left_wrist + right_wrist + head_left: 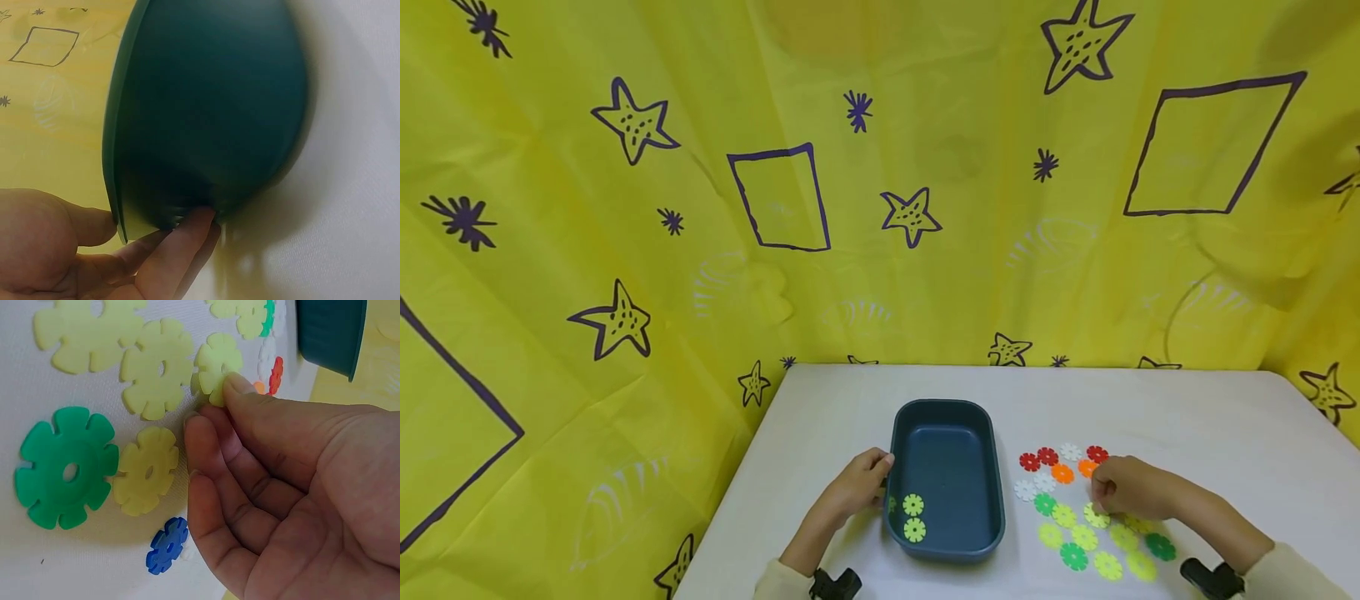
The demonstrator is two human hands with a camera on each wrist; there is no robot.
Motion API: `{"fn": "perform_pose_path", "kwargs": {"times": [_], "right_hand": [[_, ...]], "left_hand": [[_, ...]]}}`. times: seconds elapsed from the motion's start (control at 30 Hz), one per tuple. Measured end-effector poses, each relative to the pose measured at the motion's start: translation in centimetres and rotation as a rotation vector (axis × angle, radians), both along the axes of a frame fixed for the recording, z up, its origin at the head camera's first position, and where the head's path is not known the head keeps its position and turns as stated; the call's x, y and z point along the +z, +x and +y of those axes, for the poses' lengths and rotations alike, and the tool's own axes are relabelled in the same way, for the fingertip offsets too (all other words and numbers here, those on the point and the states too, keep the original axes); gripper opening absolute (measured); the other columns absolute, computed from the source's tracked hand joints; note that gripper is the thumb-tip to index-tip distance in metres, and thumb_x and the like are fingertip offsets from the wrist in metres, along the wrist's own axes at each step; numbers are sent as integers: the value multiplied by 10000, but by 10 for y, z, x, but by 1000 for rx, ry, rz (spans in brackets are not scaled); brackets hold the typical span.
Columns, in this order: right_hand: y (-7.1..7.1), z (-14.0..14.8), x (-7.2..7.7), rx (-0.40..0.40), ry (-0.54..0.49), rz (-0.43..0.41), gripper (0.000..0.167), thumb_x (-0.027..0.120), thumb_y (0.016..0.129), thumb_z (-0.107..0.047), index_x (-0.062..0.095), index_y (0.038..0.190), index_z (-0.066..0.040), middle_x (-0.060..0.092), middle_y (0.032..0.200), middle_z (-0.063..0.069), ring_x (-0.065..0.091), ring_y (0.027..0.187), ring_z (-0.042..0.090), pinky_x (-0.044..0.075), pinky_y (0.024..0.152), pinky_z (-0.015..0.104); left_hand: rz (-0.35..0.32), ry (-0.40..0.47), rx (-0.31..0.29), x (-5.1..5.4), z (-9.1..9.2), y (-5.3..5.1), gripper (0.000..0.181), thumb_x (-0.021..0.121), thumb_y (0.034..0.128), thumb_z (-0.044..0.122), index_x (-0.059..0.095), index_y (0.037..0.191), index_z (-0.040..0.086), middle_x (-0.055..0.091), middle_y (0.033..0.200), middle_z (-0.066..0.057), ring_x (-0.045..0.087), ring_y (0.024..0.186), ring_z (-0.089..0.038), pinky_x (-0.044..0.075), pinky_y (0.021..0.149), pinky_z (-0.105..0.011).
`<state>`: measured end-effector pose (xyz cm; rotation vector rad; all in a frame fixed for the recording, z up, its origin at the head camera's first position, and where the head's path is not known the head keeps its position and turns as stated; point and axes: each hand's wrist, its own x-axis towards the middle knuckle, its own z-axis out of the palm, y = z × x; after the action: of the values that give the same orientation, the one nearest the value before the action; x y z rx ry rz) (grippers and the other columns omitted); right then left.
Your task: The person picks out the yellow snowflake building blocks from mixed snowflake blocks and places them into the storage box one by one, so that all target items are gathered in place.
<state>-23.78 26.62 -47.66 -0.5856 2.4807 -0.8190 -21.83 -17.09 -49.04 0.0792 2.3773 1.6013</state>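
The left hand, at the lower centre of the head view, grips the left side of the dark teal bin. Its fingers are clamped on the bin wall: in the left wrist view, the thumb lies at the rim and the other fingers bear on the outer surface. The bin stands upright on the white table. A pair of yellow-green discs lies inside, at the bin's lower left in the head view.

The right hand, at the lower right of the head view, is positioned over loose notched discs. Its thumb and index finger are pinched on the edge of a yellow-green disc, located at the upper centre of the right wrist view.

Around this hand, red discs, white discs, orange discs and green discs lie on the table. A blue disc lies at the lower centre of the right wrist view. A yellow curtain with printed stars fills the upper part of the head view.
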Motion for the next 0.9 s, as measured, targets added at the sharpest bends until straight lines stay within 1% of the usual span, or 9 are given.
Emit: {"fn": "perform_pose_path", "kwargs": {"times": [0.13,0.23,0.37,0.53,0.67,0.77,0.9], "right_hand": [[0,-3,2,-29,21,-25,136,733,967,-58,650,862,-82,559,791,13,506,720,173,392,649,253],[-1,-5,3,-62,48,-41,133,736,966,-56,653,866,-82,564,790,18,514,743,192,402,664,264],[-2,-8,3,-82,65,-56,126,732,968,-54,655,872,-81,570,793,23,520,758,202,412,675,275],[-2,-7,3,-67,50,-54,129,727,969,-46,651,870,-78,572,793,25,521,744,201,414,667,267],[-3,-8,2,-69,61,-51,128,731,968,-50,651,872,-81,567,790,23,521,749,198,418,671,268],[-4,-9,2,-78,78,-51,127,738,965,-57,653,875,-85,561,789,22,522,760,198,423,677,272],[-4,-8,2,-64,75,-57,131,738,966,-59,648,874,-86,552,786,24,517,756,197,414,672,266]], "left_hand": [[-2,40,-11,-1,-1,0,346,461,1148,248,595,1241,-57,649,1128,-159,660,1080,-285,617,806,-415],[1,37,-13,0,-1,0,343,461,1148,249,597,1239,-53,652,1134,-157,662,1094,-292,619,807,-418],[-1,25,-10,1,0,0,333,471,1145,248,603,1233,-45,654,1124,-146,663,1073,-274,622,809,-419],[-3,17,-6,1,0,1,341,472,1144,255,603,1235,-47,642,1095,-137,650,1013,-242,618,798,-413],[-2,17,-4,1,0,1,338,471,1145,257,603,1230,-43,630,1075,-124,633,981,-221,614,787,-401],[-8,15,-3,1,0,1,332,475,1144,255,606,1227,-37,635,1078,-121,639,989,-224,620,799,-402],[-9,9,-4,1,1,1,340,473,1145,256,603,1242,-43,649,1108,-143,654,1022,-249,625,819,-423]]}}
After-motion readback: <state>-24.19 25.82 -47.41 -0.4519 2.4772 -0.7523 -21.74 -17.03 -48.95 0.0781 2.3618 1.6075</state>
